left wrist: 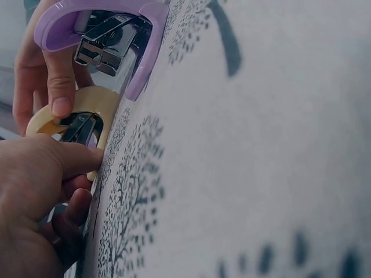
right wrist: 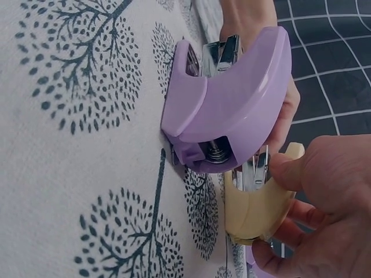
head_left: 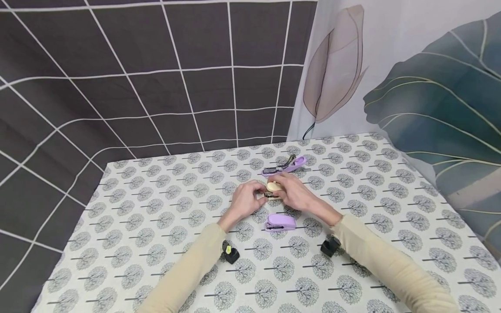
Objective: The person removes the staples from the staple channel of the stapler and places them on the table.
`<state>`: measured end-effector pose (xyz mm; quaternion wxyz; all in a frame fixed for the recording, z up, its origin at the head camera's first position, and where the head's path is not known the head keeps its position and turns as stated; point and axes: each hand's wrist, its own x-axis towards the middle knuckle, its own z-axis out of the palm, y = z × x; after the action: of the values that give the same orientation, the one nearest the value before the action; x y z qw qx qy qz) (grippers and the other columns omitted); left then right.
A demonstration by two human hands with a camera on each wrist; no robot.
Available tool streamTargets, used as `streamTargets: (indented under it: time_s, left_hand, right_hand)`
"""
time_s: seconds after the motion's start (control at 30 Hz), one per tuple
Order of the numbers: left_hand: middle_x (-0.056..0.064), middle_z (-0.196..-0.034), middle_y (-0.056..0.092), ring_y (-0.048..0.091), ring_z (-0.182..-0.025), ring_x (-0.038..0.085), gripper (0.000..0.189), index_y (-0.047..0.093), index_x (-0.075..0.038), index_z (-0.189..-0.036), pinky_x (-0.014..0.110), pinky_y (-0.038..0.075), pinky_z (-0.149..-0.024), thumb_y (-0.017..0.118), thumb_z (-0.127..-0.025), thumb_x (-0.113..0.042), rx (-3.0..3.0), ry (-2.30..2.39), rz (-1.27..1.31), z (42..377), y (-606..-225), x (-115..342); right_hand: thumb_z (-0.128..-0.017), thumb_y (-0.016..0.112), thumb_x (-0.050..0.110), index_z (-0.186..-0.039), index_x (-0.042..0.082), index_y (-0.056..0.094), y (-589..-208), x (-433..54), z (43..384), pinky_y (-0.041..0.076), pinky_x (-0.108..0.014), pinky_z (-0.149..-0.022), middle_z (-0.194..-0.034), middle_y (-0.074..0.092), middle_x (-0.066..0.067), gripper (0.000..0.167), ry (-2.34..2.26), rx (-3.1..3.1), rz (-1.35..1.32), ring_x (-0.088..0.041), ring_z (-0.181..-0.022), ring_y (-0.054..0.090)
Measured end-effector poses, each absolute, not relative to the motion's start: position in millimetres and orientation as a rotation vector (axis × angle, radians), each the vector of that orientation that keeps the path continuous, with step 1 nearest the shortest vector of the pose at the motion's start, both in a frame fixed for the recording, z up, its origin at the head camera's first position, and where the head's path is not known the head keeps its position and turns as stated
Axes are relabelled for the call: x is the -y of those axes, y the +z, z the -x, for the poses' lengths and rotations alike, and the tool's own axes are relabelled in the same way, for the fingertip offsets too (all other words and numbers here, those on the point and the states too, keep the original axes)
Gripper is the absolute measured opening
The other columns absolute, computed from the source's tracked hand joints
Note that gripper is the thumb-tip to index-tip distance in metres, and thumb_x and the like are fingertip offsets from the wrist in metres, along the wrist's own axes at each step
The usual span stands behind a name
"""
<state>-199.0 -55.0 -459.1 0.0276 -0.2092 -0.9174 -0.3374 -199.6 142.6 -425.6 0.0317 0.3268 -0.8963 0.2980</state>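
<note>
A pale yellow stapler [head_left: 274,187] stands on the patterned cloth between both hands, its metal staple channel showing under the raised top. My right hand [head_left: 293,191] grips it at the top and rear; in the right wrist view, thumb and fingers lie around the yellow body [right wrist: 249,208]. At its front end my left hand [head_left: 246,198] pinches low by the base, with the fingertips partly hidden in the left wrist view. Nearer the body is a purple stapler [head_left: 282,221], untouched. Behind the hands lies a second purple stapler [head_left: 299,161], its top and metal channel swung wide apart.
A white cloth [head_left: 156,243] printed with grey trees covers the table. A dark checked curtain [head_left: 148,95] hangs behind and at the left; a leaf-patterned curtain [head_left: 391,108] hangs at the right. Black wrist cameras [head_left: 330,245] sit low beside both forearms.
</note>
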Motion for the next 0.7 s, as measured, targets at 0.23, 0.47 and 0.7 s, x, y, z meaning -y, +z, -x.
streamTargets:
  time_s: [0.23, 0.47, 0.7]
  left_hand:
    - [0.000, -0.100, 0.069, 0.057, -0.073, 0.009, 0.027, 0.073, -0.009, -0.106, 0.025, 0.048, -0.069, 0.082, -0.082, -0.012, 2.863, -1.084, 0.597, 197.8, -457.4, 54.4]
    - [0.000, -0.103, 0.070, 0.057, -0.073, 0.008, 0.026, 0.073, -0.009, -0.106, 0.025, 0.048, -0.069, 0.083, -0.081, -0.012, 2.866, -1.094, 0.573, 196.3, -457.4, 55.5]
    - [-0.002, -0.099, 0.069, 0.056, -0.072, 0.008, 0.026, 0.074, -0.012, -0.104, 0.026, 0.047, -0.068, 0.083, -0.080, -0.012, 2.851, -1.083, 0.590, 196.9, -456.7, 53.2]
  right_hand:
    - [-0.087, 0.066, -0.009, -0.119, 0.000, 0.060, -424.1, -146.6, 199.0, 0.053, -0.047, -0.079, -0.102, 0.061, -0.014, 0.033, 1.032, 2.730, -0.980, -0.027, -0.087, 0.058]
    - [-0.088, 0.065, -0.009, -0.116, 0.001, 0.057, -421.8, -153.0, 200.3, 0.052, -0.041, -0.074, -0.095, 0.061, -0.008, 0.031, 1.087, 2.703, -1.019, -0.022, -0.081, 0.057]
    - [-0.088, 0.064, -0.010, -0.118, -0.001, 0.056, -422.4, -162.0, 200.1, 0.055, -0.045, -0.083, -0.101, 0.062, -0.014, 0.033, 1.232, 2.727, -0.952, -0.030, -0.091, 0.063]
